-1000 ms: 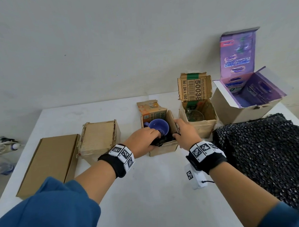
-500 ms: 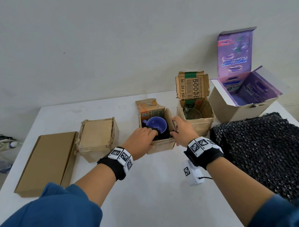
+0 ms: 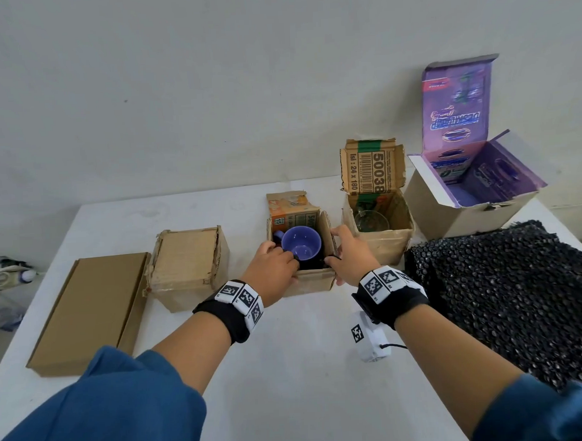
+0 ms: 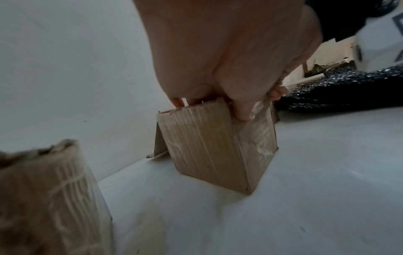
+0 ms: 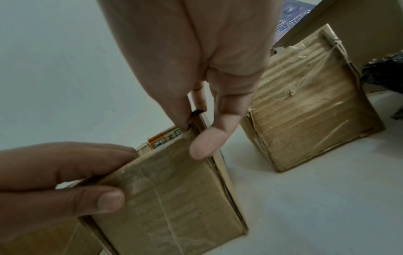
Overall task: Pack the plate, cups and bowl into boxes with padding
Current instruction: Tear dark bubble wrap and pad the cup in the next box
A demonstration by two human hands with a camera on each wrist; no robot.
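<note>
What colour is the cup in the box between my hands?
Blue-purple cup, inside and out; clearest in the head view.

The white table (image 3: 289,370) is viewed from head height, forward and downward, toward the wall. The small open box (image 4: 218,148) is seen close-up from under the left wrist, low over the tabletop. The same box (image 5: 174,195) is framed still nearer from the right wrist, facing the wall; it is shared by all three views.

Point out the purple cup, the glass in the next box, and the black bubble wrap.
purple cup (image 3: 301,247): head view, inside bottom of the cup.
glass (image 3: 371,220): head view, its rim.
black bubble wrap (image 3: 506,294): head view, middle of the sheet.
</note>
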